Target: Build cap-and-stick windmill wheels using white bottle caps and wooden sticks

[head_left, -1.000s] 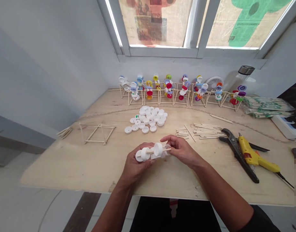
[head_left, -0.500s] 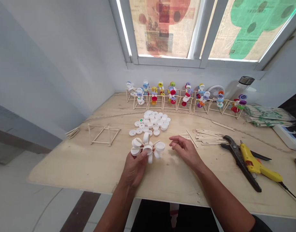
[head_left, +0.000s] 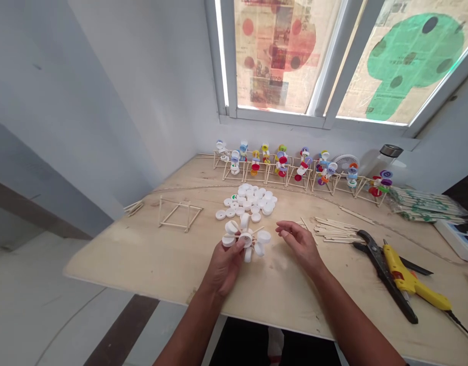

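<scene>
My left hand (head_left: 227, 263) grips a wheel of white bottle caps (head_left: 245, 238) joined with thin wooden sticks, held just above the table. The thumb presses on the cap at its hub. To the right of the wheel is my right hand (head_left: 298, 245), its fingers loosely bent and apart, with nothing visible in it. Beyond the wheel lies a heap of loose white bottle caps (head_left: 253, 198). A frame of wooden sticks (head_left: 180, 216) stands to the left. Past my right hand lies a pile of wooden sticks (head_left: 337, 230).
A black-handled cutter (head_left: 386, 277) and a yellow glue gun (head_left: 405, 274) lie at the right. Several finished cap wheels on stick frames (head_left: 282, 165) line the wall. Bagged sticks (head_left: 425, 203), a bottle (head_left: 384, 157) and a small white fan (head_left: 344, 162) are at the back right.
The view has shifted, so everything appears further right and slightly lower. The cap wheel is turned slightly in my left hand. My right hand remains beside it.
</scene>
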{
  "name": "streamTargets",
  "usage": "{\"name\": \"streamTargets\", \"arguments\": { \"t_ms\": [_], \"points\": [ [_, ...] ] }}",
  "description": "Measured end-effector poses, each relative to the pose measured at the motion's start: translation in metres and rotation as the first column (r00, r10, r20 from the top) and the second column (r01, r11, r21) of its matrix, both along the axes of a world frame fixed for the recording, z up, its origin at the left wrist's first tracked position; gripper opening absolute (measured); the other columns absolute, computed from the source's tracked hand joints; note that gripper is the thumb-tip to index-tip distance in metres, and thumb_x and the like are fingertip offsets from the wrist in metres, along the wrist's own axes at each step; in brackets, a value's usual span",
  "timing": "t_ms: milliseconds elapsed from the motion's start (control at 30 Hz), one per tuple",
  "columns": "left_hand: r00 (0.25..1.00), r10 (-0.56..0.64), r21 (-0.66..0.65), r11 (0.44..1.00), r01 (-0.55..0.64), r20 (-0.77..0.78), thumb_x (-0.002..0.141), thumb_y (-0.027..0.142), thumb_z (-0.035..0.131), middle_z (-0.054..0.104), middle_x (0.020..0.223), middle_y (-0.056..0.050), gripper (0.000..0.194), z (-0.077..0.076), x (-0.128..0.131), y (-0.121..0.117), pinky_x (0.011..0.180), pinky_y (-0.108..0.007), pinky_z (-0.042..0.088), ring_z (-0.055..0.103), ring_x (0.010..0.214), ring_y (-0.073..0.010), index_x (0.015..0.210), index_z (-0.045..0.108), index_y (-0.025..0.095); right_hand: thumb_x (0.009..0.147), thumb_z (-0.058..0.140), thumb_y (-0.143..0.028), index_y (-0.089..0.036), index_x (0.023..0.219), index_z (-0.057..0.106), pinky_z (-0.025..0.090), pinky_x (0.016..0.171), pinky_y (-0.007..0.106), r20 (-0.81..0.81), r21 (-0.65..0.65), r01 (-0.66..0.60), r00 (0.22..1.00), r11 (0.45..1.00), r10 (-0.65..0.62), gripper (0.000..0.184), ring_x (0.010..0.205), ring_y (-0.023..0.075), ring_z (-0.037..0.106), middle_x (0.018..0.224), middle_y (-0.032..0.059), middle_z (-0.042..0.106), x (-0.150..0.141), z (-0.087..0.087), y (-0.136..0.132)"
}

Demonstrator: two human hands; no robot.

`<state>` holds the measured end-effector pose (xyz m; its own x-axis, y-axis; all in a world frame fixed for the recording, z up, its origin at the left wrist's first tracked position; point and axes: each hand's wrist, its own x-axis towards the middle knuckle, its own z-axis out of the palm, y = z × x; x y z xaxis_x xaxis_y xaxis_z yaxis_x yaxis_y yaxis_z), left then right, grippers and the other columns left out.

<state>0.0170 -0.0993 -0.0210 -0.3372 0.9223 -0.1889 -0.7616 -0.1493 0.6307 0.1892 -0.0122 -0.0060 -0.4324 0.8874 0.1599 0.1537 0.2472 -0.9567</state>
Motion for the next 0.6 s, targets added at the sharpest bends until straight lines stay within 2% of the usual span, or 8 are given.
{"name": "streamTargets", "arguments": {
  "t_ms": [100,267,467,600],
  "points": [
    [0.988,-0.061,-0.003,0.998,0.062,-0.143,0.056,0.021,0.082,0.068,0.08,-0.004,0.031,-0.001,0.001,-0.001,0.075,-0.026,0.049,0.064,0.076,-0.0164,0.082,0.066,0.013,0.081,0.057,-0.034,-0.02,0.107,0.063,0.046,0.083,0.037,0.009,0.035,-0.042,0.999,0.999,0.042,0.03,0.095,0.0224,0.061,0.102,0.009,0.068,0.0,0.01,-0.004],
    [0.924,-0.154,-0.015,0.987,0.158,-0.35,0.059,0.025,0.08,0.07,0.083,-0.007,0.034,-0.002,0.002,-0.004,0.073,-0.029,0.047,0.063,0.08,-0.0204,0.088,0.067,0.012,0.08,0.06,-0.03,-0.022,0.107,0.063,0.043,0.086,0.039,0.159,0.131,-0.21,0.969,0.969,0.188,0.028,0.097,0.0222,0.061,0.104,0.0067,0.068,-0.004,0.031,-0.011],
    [0.892,-0.216,-0.01,0.973,0.231,-0.398,0.062,0.025,0.078,0.07,0.092,-0.011,0.036,-0.004,0.002,-0.005,0.077,-0.033,0.046,0.062,0.086,-0.0241,0.094,0.066,0.013,0.077,0.064,-0.034,-0.019,0.088,0.065,0.045,0.081,0.034,0.325,0.113,-0.29,0.915,0.95,0.241,0.019,0.088,0.0205,0.061,0.09,0.0045,0.067,-0.012,0.035,-0.016],
    [0.903,-0.203,0.015,0.974,0.225,-0.378,0.062,0.026,0.078,0.07,0.091,-0.01,0.035,-0.001,0.002,-0.005,0.079,-0.034,0.046,0.063,0.087,-0.0249,0.092,0.067,0.013,0.077,0.063,-0.034,-0.019,0.085,0.064,0.044,0.079,0.032,0.317,0.118,-0.261,0.924,0.958,0.213,0.017,0.085,0.0194,0.06,0.087,0.0032,0.066,-0.018,0.033,-0.02]
  ]
}}
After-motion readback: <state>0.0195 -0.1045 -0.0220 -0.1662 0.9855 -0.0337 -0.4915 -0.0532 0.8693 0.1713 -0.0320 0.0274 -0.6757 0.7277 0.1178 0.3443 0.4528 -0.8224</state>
